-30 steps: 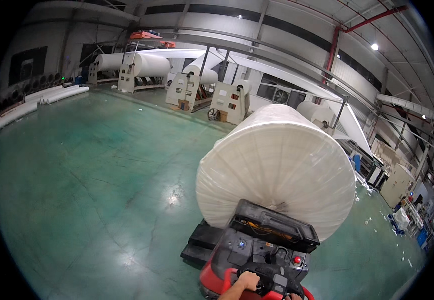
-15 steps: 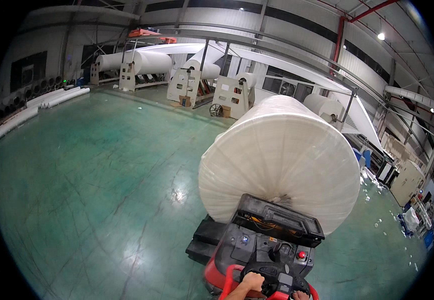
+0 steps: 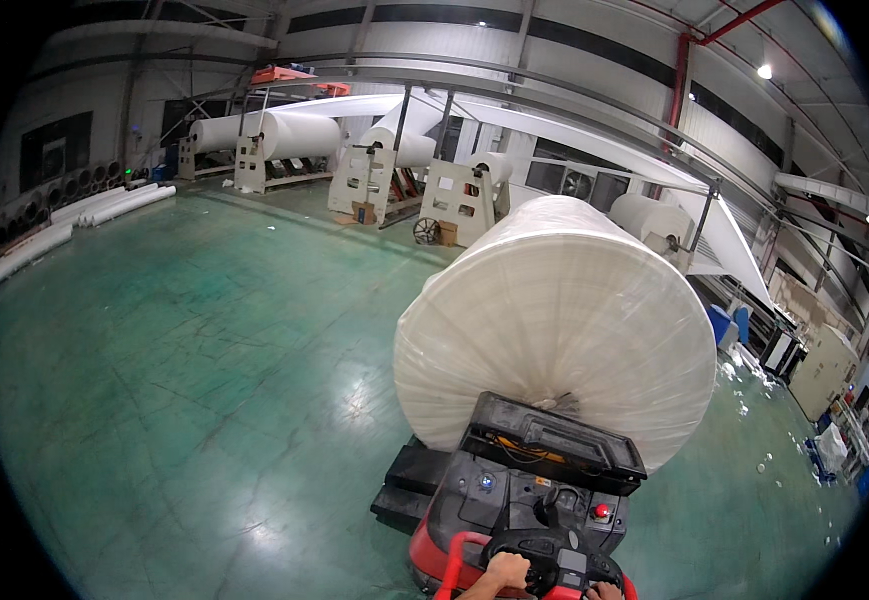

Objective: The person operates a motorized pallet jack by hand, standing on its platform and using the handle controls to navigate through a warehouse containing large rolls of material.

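Note:
My left hand (image 3: 508, 571) is closed around the left grip of the control handle (image 3: 545, 553) of a red and black electric pallet truck (image 3: 472, 500). At the lower edge, my right hand (image 3: 605, 591) is partly cut off, its visible fingers curled on the handle's right side. A red guard bar (image 3: 454, 567) curves around the handle. Ahead of the truck's black top tray (image 3: 555, 438) lies a huge white roll (image 3: 555, 320) wrapped in clear film, its round end toward me. The truck's forks are hidden.
Roll stands (image 3: 360, 185) carrying white rolls (image 3: 300, 135) line the far side, with white web stretched overhead. Long white tubes (image 3: 130, 205) lie at the left. A beige cabinet (image 3: 821, 372) and scattered white scraps (image 3: 745, 408) are on the right of the green floor (image 3: 205, 350).
The floor scraps and cabinet at the right sit slightly lower in view, and the roll stands have shifted a little left. Both hands keep their place on the handle.

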`<state>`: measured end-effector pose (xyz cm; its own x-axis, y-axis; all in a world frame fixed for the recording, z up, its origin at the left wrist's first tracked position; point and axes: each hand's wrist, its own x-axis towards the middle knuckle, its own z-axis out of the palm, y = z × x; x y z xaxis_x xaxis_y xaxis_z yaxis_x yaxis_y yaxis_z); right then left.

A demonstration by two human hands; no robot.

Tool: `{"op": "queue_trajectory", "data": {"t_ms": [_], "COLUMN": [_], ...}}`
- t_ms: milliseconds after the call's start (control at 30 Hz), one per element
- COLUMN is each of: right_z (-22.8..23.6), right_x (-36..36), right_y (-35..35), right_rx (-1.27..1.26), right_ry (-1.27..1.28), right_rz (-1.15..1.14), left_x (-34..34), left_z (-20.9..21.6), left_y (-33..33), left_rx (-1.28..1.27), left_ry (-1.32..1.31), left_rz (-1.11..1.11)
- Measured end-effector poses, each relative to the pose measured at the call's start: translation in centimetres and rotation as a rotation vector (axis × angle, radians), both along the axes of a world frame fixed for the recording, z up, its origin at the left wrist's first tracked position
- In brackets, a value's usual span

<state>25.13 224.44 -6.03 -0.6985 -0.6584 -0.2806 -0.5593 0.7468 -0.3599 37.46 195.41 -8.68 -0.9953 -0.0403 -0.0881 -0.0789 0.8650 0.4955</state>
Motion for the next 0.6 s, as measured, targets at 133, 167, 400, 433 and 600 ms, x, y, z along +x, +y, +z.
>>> {"op": "queue_trajectory", "data": {"t_ms": [133, 167, 400, 433, 600], "right_z": [2.4, 2.8, -1.8, -2.2, 1.5], "right_x": [-0.4, -0.2, -5.6, -5.9, -4.8], "right_y": [-2.5, -3.0, -2.0, -1.7, -4.0], "right_rx": [0.014, 0.019, -0.047, -0.051, -0.023], "right_ry": [-0.057, -0.077, -0.090, -0.133, -0.115], "right_rz": [0.024, 0.019, -0.040, -0.047, 0.042], "left_x": [-1.0, -1.0, -1.7, -1.5, -1.6], "left_z": [-0.2, -0.2, 0.8, 0.9, 1.4], "left_y": [-1.5, -1.9, -1.4, -1.4, -2.3], "left_rx": [-0.005, -0.006, 0.007, 0.023, 0.033], "left_ry": [0.015, 0.015, 0.044, 0.039, 0.033], "left_rz": [0.022, 0.022, 0.119, 0.111, 0.120]}}
